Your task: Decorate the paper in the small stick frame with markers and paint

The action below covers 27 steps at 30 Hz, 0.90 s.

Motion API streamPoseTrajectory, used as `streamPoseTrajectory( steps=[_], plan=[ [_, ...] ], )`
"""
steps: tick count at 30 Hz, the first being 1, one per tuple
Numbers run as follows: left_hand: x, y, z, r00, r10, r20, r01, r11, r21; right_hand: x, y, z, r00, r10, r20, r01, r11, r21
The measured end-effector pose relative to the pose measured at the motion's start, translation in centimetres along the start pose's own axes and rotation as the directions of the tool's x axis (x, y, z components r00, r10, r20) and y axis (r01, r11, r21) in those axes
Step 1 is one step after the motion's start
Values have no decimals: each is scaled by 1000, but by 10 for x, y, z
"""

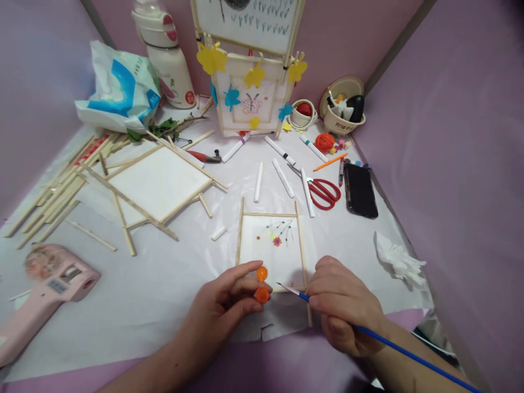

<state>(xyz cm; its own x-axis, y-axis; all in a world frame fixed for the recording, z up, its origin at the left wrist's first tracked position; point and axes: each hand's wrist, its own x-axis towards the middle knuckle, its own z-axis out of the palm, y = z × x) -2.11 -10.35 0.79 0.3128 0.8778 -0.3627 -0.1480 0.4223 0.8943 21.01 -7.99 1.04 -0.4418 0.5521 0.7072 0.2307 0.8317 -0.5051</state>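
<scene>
Between the thumb and fingers of my left hand [227,305] is a small paint pot [262,295] with orange inside, its flipped-back lid [262,273] also orange. My right hand [347,305] is closed round a blue paintbrush [413,357]. The brush's fine tip points left, a little to the right of the pot and apart from it. Under and beyond both hands lies a wooden-stick frame [302,240] with a white sheet [262,256]. Painted on the sheet are dark sprigs and an orange flower [277,241]. My left fingers cover part of the frame's lower left.
Around the frame lie several white markers [258,182], red-handled scissors [324,194], a phone [361,190] and crumpled tissue [399,262]. Leftward are a larger stick frame [159,180], loose sticks [53,204] and a pink handheld fan [53,284]. Behind stand a decorated lantern [229,117] and a bottle [170,71].
</scene>
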Motion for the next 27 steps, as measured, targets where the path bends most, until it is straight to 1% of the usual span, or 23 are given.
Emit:
streamPoseTrajectory(
  steps=[3, 9, 11, 19, 22, 27],
  plan=[
    [0, -2, 0, 1000, 11, -9, -11, 1000, 13, 7, -3, -3, 999, -47, -1, 47, 998, 39],
    [-1, -4, 0, 1000, 18, -6, -18, 1000, 9, 5, -2, -1, 999, -44, -13, 44, 997, 55],
    [-1, -3, 0, 1000, 16, 0, -16, 1000, 4, 4, -2, -1, 999, -37, 3, 37, 998, 53],
    [-1, -2, 0, 1000, 20, 8, -20, 1000, 1, 17, -5, -2, 999, -36, 20, 35, 999, 32],
    [-1, -3, 0, 1000, 26, 10, -26, 1000, 16, 19, -5, -3, 998, -52, 33, 51, 998, 27],
    [0, -4, 0, 999, 27, 19, -28, 999, 19, 21, -6, -5, 998, -32, 51, 30, 999, 32]
  ],
)
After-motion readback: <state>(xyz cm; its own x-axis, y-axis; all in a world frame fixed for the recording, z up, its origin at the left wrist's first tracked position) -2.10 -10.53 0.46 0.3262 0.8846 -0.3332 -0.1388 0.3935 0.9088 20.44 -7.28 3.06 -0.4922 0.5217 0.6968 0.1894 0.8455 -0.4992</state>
